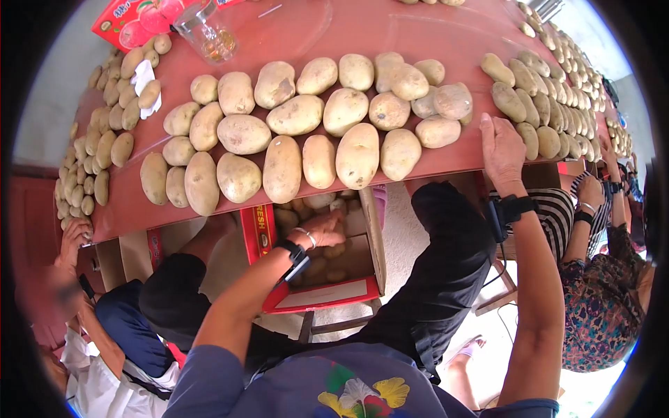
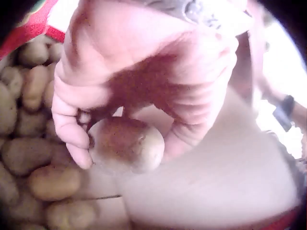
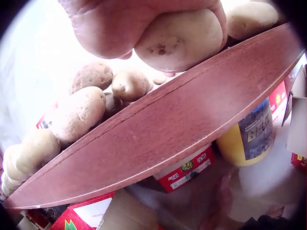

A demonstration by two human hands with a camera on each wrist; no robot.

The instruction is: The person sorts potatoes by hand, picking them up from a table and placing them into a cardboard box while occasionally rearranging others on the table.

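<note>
My left hand [image 1: 324, 228] reaches down into an open red cardboard box [image 1: 317, 296] below the table edge. In the left wrist view its curled fingers and thumb grip a round potato [image 2: 125, 143], with more loose potatoes [image 2: 55, 182] in the box beside it. At the table's front edge, my right hand [image 1: 503, 150] holds a pale potato [image 3: 180, 40] with a dark blemish; the hand covers this potato in the head view. Rows of potatoes [image 1: 282, 168] lie on the red table [image 1: 446, 164], left of my right hand.
More potato rows [image 1: 550, 104] cover the table to the right, and a potato pile [image 1: 104, 146] sits at left. A clear cup [image 1: 209, 38] stands near the back beside a red fruit carton [image 1: 132, 24]. Other people sit on both sides. A yellow bucket [image 3: 247, 139] is below the table.
</note>
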